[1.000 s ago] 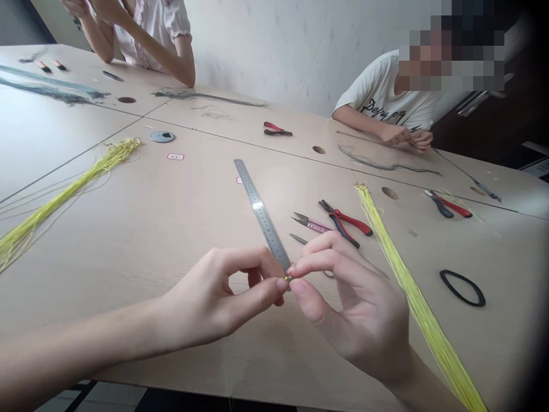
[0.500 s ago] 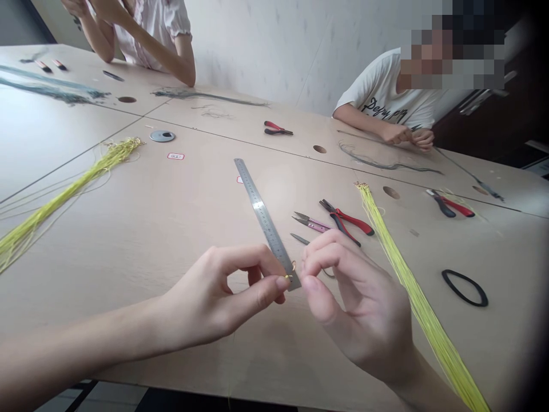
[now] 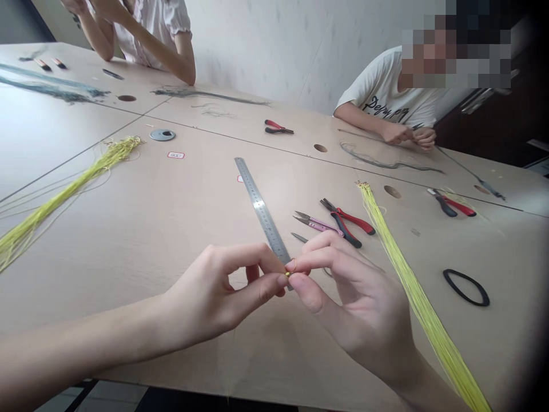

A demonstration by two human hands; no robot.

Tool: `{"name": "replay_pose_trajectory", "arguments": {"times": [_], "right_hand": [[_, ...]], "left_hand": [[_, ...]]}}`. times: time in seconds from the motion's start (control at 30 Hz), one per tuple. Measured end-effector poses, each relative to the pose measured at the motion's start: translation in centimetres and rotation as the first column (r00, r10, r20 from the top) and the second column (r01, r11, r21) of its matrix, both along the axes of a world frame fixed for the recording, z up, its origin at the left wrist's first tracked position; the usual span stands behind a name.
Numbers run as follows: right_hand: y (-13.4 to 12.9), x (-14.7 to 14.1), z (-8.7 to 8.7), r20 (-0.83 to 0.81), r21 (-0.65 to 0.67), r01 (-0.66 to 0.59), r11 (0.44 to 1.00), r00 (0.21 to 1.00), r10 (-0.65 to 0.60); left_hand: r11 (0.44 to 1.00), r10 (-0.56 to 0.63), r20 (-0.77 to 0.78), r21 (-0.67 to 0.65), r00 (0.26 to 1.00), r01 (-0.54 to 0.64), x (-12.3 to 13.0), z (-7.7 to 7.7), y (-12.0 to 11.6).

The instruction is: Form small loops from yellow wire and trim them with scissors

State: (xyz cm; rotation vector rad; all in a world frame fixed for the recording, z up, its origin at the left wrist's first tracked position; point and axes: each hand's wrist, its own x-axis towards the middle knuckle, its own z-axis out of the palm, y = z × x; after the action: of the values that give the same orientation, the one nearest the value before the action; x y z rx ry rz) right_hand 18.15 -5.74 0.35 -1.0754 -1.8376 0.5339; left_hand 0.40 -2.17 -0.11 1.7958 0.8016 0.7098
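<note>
Light falls soft and fairly even from outside the frame, laying a pale sheen over the tabletop at the left edge. A white glint flares midway along the steel ruler; a faint, soft-edged shadow lies at lower centre. The left hand and right hand look reasonably sharp, whereas the label's writing is illegible. Black vignetting swallows the right edge, and coarse pixelation masks the upper right.

On the counter lie a ruler, snips, pliers, yellow cords, grey strands, a disc and a band.
</note>
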Motion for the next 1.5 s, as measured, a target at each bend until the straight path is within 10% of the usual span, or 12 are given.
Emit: {"name": "replay_pose_trajectory", "arguments": {"times": [0.7, 1.03, 1.5], "right_hand": [[-0.19, -0.05, 0.14, 0.064, 0.038, 0.0, 0.999, 0.998, -0.002], [0.12, -0.02, -0.49, 0.094, 0.256, 0.076, 0.964, 0.99, -0.103], [0.07, 0.04, -0.39, 0.223, 0.341, 0.058, 0.938, 0.965, -0.141]], "left_hand": [[0.987, 0.008, 0.044, -0.161, 0.999, -0.001, 0.09, 0.62, 0.11], [0.826, 0.019, 0.293, -0.543, 0.956, 0.15, 0.04, 0.22, 0.73], [0.836, -0.019, 0.244, -0.528, 0.969, 0.15, 0.06, 0.19, 0.64]]}}
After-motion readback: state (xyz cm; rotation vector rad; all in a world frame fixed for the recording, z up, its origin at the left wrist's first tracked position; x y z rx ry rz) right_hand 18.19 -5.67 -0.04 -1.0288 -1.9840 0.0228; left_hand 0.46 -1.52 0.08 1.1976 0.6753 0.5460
